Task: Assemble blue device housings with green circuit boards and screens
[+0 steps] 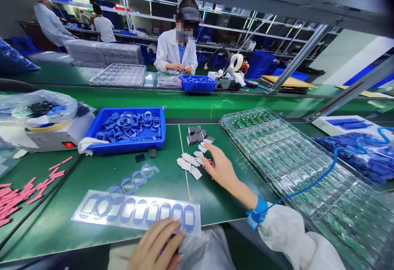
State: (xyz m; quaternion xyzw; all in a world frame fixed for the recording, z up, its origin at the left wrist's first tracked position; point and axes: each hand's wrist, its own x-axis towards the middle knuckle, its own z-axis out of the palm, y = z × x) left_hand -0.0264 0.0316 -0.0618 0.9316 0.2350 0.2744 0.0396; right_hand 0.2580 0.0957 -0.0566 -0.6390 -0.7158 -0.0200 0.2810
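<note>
My right hand [222, 170], with a blue wrist strap [257, 211] on its wrist, reaches over loose white pieces [191, 161]. Its thumb and forefinger are apart, right at the pieces; small pink strips [209, 164] show partly beneath it. Low in the view, my left hand [160, 243] is curled over the near edge of a clear sheet [135, 212] bearing a row of blue-rimmed oval stickers. A bit of something dark shows between its fingers, too hidden to name. Beyond the white pieces lie stacked black-and-white striped pieces [197, 135].
A blue bin [164, 138] of blue plastic frames stands at back left. Clear trays of green circuit boards [277, 155] fill the right side. Pink strips [18, 196] and a black cable [40, 204] lie left. A co-worker [177, 52] sits opposite.
</note>
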